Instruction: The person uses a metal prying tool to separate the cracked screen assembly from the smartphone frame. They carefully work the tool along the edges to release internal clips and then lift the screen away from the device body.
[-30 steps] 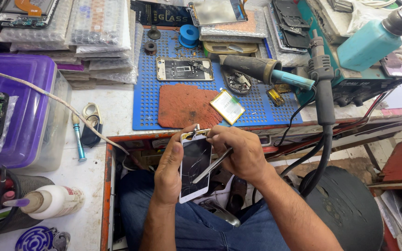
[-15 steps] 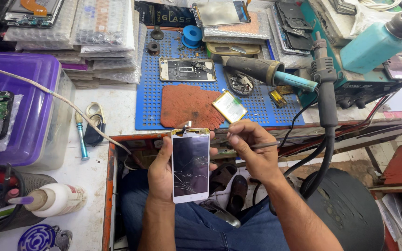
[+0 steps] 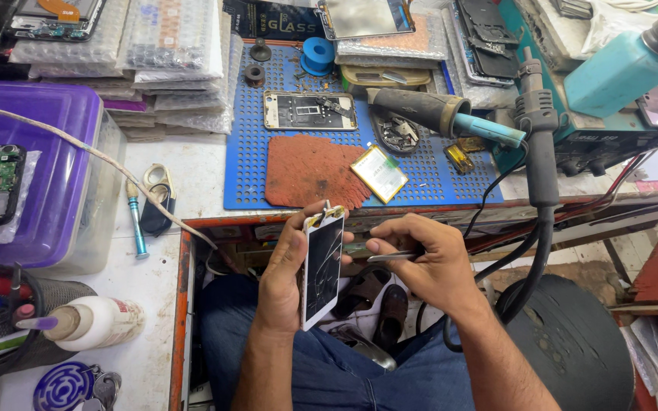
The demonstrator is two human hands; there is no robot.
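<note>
My left hand [image 3: 283, 278] holds a white phone screen panel [image 3: 321, 266] upright over my lap, its cracked glass turned to the right. My right hand [image 3: 428, 262] sits just right of it and pinches metal tweezers [image 3: 390, 257], tips pointing left toward the panel's edge. Both hands hover in front of the open drawer edge, below a blue perforated work mat [image 3: 268, 175]. On the mat lie a reddish pad [image 3: 310, 171], a flat battery [image 3: 378, 173] and an opened phone body [image 3: 310, 110].
A hot-air handle [image 3: 436, 113] rests on the mat, its black hose [image 3: 538, 167] hanging down at right. A teal bottle [image 3: 622, 68] stands at back right. A purple box [image 3: 39, 167], a white glue bottle [image 3: 89, 323] and a small blue screwdriver [image 3: 136, 221] sit at left.
The panel has turned from lying nearly flat in my left hand to standing edge-on. My right hand has drawn the tweezers off the panel and to its right.
</note>
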